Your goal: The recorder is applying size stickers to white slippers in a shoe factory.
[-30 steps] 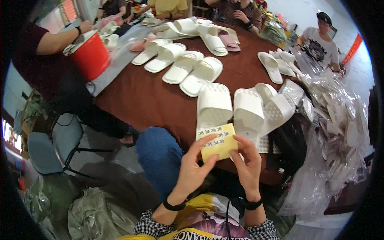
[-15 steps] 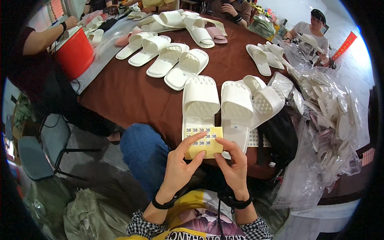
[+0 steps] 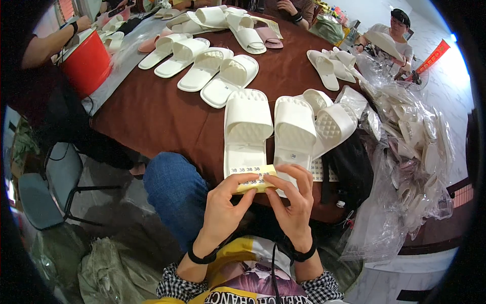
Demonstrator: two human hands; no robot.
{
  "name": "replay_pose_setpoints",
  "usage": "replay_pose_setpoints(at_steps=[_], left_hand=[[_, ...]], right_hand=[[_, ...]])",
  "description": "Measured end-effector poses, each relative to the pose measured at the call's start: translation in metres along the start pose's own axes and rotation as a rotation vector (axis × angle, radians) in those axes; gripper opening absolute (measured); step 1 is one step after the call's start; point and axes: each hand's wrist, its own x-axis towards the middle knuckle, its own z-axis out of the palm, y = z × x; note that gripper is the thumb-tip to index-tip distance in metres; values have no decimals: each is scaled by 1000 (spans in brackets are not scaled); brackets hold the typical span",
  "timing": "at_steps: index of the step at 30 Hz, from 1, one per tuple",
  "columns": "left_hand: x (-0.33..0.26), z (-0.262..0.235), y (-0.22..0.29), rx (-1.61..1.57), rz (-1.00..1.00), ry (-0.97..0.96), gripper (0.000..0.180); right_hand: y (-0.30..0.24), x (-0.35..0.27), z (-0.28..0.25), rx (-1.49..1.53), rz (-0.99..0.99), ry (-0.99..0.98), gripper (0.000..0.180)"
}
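Note:
Both of my hands hold a small yellow sticker sheet [image 3: 251, 179] at the near edge of the brown round table [image 3: 167, 116]. My left hand [image 3: 225, 205] grips its left side with thumb on top. My right hand [image 3: 292, 200] pinches its right side. Just beyond the sheet lie two white slippers side by side, the left slipper [image 3: 246, 126] and the right slipper [image 3: 293, 133], which carries a small round sticker on its heel. A third white slipper [image 3: 331, 124] leans against them on the right.
More white slippers [image 3: 212, 71] lie in rows across the table, with pink ones at the back. A red bucket [image 3: 87, 63] stands at far left by another person's arm. Clear plastic bags [image 3: 405, 152] pile up on the right. A black bag [image 3: 349, 169] hangs there. Other people sit around.
My hands and the sticker sheet have drawn closer to the two white slippers, and my view has shifted nearer the table. My fingers have regripped the sheet.

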Motion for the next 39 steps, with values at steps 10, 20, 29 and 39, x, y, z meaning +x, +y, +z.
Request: replay_pose_setpoints(at_steps=[10,20,29,39], left_hand=[[0,4,-4,128,233,13,24],[3,-2,-4,248,310,-12,28],[6,-1,-11,273,331,-30,32],[6,-7,-10,245,265,-65,30]], right_hand=[[0,-4,2,56,27,-36,27],[-1,-1,-1,45,7,-89,21],[2,3,-1,84,43,-141,15],[17,4,7,326,336,-117,8]])
